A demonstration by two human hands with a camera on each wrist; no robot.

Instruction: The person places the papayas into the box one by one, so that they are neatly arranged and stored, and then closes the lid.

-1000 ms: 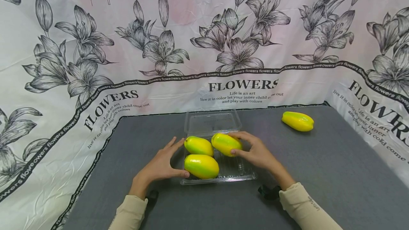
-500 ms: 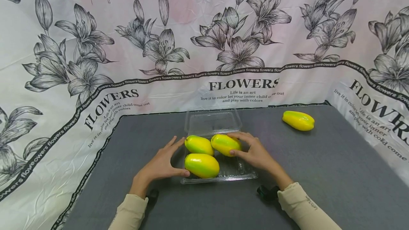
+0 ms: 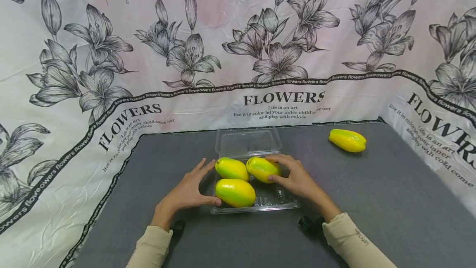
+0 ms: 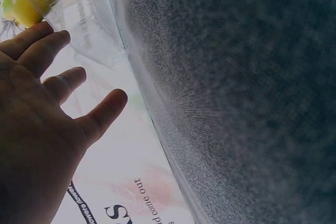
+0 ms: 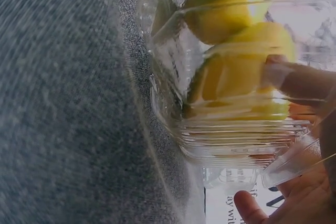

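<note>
A clear plastic clamshell box (image 3: 275, 206) lies on the grey table with its lid (image 3: 247, 142) folded back. Inside are three glossy yellow-green papayas: one at the back left (image 3: 232, 168), one at the front left (image 3: 236, 193) and one at the back right (image 3: 258, 168). My right hand (image 3: 303, 180) holds the back-right papaya between thumb and fingers; the right wrist view shows the thumb (image 5: 302, 82) against it through the plastic. Beside the box's left wall is my left hand (image 3: 186, 191), fingers spread, thumb near the front-left papaya. Whether it touches the box or fruit is unclear.
Another papaya (image 3: 347, 141) lies at the table's back right. Flower-printed cloth (image 3: 282, 117) hangs along the back and sides of the grey table (image 3: 238, 239). Dark objects sit beneath the left wrist (image 3: 178, 228) and right wrist (image 3: 311, 224).
Both hands stay almost where they were. The back-right papaya in my right hand shifts only very slightly, and the head view tilts a little.
</note>
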